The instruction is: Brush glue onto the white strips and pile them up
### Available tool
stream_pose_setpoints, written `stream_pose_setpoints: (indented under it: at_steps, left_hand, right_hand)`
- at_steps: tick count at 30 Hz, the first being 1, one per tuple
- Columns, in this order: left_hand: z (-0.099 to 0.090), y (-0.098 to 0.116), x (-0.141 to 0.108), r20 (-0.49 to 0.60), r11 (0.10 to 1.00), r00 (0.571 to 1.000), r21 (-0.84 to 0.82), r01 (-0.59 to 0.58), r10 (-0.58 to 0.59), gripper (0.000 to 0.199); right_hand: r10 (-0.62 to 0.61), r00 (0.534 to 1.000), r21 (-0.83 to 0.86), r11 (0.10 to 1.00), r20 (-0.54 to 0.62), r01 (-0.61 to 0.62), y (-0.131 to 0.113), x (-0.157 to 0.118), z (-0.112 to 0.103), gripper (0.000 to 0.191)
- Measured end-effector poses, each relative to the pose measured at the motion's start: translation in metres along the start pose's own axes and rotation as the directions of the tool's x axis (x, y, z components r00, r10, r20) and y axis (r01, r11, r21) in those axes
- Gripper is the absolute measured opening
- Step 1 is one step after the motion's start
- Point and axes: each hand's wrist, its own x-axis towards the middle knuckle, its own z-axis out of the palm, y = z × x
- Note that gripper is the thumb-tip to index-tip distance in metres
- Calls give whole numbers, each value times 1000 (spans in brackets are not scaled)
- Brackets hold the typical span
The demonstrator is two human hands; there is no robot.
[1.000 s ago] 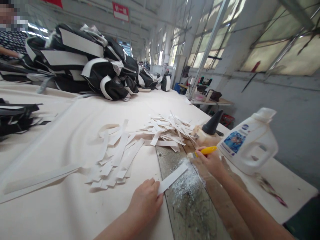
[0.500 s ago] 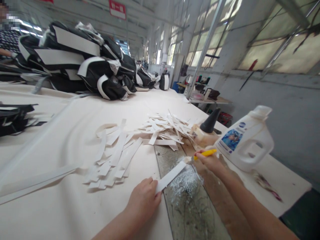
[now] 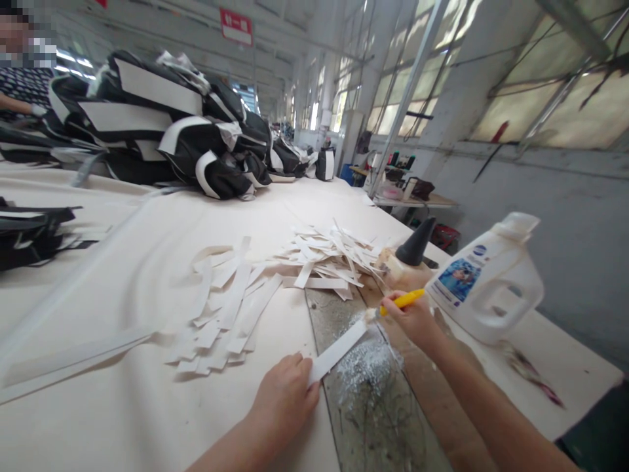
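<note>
My left hand point(image 3: 287, 393) pinches the near end of a white strip point(image 3: 339, 353), which lies across a grey, glue-smeared board point(image 3: 388, 429). In my right hand point(image 3: 410, 318) is a brush with a yellow handle point(image 3: 405, 299). Its bristles touch the far end of the strip. Whitish residue point(image 3: 366, 370) covers the board beside the strip. A pile of loose white strips point(image 3: 324, 252) lies beyond the board, and more overlapping strips point(image 3: 226, 321) are spread to the left of it.
A white jug point(image 3: 486, 278) and a stained container with a black cone point(image 3: 415, 242) stand to the right. Black-and-white sewn pieces point(image 3: 142, 124) are heaped at the back left, with a person point(image 3: 22, 85) behind. A long strip point(image 3: 73, 360) lies at left.
The view has shifted slightly, moving the scene a little right and down. Both hands keep their holds, and the brush stays at the strip's far end.
</note>
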Motion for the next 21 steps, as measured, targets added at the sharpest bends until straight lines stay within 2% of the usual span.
stream_pose_setpoints:
  at_steps: [3, 5, 8, 12, 14, 17, 19, 21]
  left_hand:
    - [2, -1, 1, -13, 1000, 1000, -4, -6, 6, 12]
    - [2, -1, 0, -19, 1000, 1000, -1, -10, 10, 12]
    - [0, -1, -1, -30, 1000, 999, -5, -12, 12, 13]
    - [-5, 0, 0, -67, 996, 998, -92, -13, 7, 14]
    - [-6, -1, 3, -72, 972, 997, -236, -4, -13, 15]
    - [-7, -5, 8, -59, 878, 998, -480, 2, -34, 24]
    - [-11, -9, 11, -77, 852, 996, -524, -5, -41, 30]
    - [-19, -13, 14, -132, 881, 989, -473, -1, -69, 28]
  right_hand:
    - [-62, 975, 78, 996, 212, 46, -13, -15, 15, 25]
    - [-57, 966, 56, 997, 250, 45, -13, -15, 22, 25]
    - [-32, 997, -51, 998, 68, 35, -3, -3, 16, 27]
    - [-126, 982, -13, 992, -141, 126, -6, -2, 0, 27]
    - [-208, 963, 12, 977, -173, 213, -16, -16, 1, 24]
    - [-360, 919, -46, 933, -161, 357, -29, -38, 10, 19]
    - [-438, 881, -93, 899, -181, 428, -35, -47, 13, 19]
    - [-457, 865, -116, 890, -207, 442, -35, -49, 13, 19]
